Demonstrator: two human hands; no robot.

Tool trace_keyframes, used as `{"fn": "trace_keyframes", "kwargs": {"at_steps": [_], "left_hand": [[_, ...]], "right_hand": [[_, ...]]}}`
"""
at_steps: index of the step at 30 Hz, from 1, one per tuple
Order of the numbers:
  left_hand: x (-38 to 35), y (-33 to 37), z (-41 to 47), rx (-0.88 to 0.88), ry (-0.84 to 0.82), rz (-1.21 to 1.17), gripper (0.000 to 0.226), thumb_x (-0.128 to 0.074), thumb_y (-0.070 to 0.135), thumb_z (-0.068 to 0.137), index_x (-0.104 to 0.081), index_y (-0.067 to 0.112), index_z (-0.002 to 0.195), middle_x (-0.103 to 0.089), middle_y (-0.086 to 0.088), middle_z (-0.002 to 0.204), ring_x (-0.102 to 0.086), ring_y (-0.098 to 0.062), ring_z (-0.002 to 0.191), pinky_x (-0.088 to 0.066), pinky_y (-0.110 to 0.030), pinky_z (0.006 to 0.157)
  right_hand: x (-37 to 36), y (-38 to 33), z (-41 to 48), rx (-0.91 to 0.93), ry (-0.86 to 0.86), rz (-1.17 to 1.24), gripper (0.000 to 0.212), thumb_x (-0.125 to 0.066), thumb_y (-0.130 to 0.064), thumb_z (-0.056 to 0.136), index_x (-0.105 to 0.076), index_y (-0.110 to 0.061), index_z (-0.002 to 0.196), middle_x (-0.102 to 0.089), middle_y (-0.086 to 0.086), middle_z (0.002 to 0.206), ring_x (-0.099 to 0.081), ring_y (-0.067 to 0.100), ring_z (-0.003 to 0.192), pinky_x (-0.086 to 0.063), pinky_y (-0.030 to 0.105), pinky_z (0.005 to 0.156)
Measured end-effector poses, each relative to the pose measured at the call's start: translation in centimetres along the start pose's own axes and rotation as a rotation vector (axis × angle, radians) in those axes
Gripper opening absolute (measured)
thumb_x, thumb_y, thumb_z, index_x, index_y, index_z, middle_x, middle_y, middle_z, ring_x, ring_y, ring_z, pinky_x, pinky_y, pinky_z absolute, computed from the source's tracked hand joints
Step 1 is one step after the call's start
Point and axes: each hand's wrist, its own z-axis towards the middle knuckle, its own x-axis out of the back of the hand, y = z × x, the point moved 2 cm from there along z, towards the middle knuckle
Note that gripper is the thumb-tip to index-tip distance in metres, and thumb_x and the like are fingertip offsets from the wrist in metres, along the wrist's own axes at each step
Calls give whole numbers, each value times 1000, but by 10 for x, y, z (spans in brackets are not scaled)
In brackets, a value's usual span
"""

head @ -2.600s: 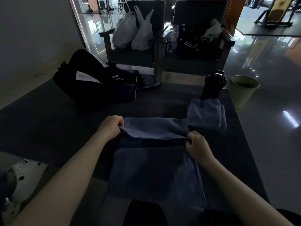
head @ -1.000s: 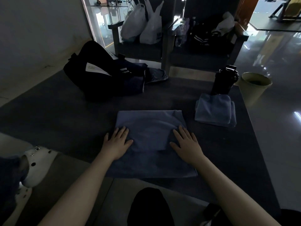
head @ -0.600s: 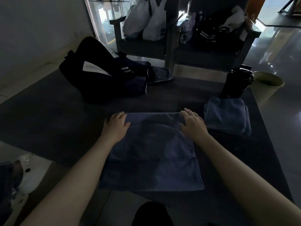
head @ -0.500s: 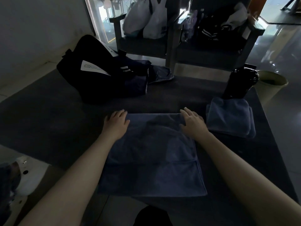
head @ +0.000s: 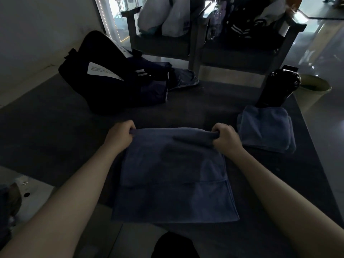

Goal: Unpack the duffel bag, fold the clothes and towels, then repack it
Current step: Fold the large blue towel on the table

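Cannot see the fingertips of the left hand [head: 119, 135] or the right hand [head: 226, 138], tucked under the far edge of the blue towel [head: 173, 174]. Cannot read the tiny print on the white label [head: 101, 71] of the duffel bag [head: 111, 94], too small and too dark. Cut off at the top edge: the white plastic bags [head: 163, 17] and the chairs [head: 242, 53]; hidden behind the folded towel [head: 266, 127]: the foot of the black bottle [head: 277, 86].

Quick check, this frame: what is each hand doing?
Left hand: gripping the far left corner of the blue towel.
Right hand: gripping its far right corner.
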Motion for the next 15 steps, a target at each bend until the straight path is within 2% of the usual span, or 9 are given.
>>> {"fn": "trace_keyframes", "kwargs": {"at_steps": [2,6,10,15], "left_hand": [[9,-2,-11,-32,5,-26,13,-55,9,87,-57,22,85,-61,1,89,-57,-16,79,-46,-33,64],[23,-4,-33,-145,10,0,20,-59,7,85,-69,17,99,-53,3,96,-53,-19,95,-43,-33,76],[34,-5,-63,-137,13,-37,17,-58,6,86,-69,18,91,-54,5,95,-54,-17,91,-42,-30,74],[43,-8,-109,-100,-25,-113,18,-59,9,87,-70,22,92,-64,6,88,-59,-14,84,-45,-28,70]], "right_hand": [[7,-4,-13,31,50,6,19,-55,2,74,-54,-15,83,-58,4,85,-55,24,81,-34,28,61],[15,-14,-40,85,96,-15,22,-55,0,79,-57,-16,94,-56,-1,90,-55,18,76,-36,27,55],[21,-18,-68,80,146,-28,19,-53,3,76,-62,-11,84,-57,3,84,-54,22,70,-33,28,51],[26,-14,-101,101,144,67,15,-55,7,69,-62,-5,75,-61,6,74,-56,24,67,-39,30,54]]}}
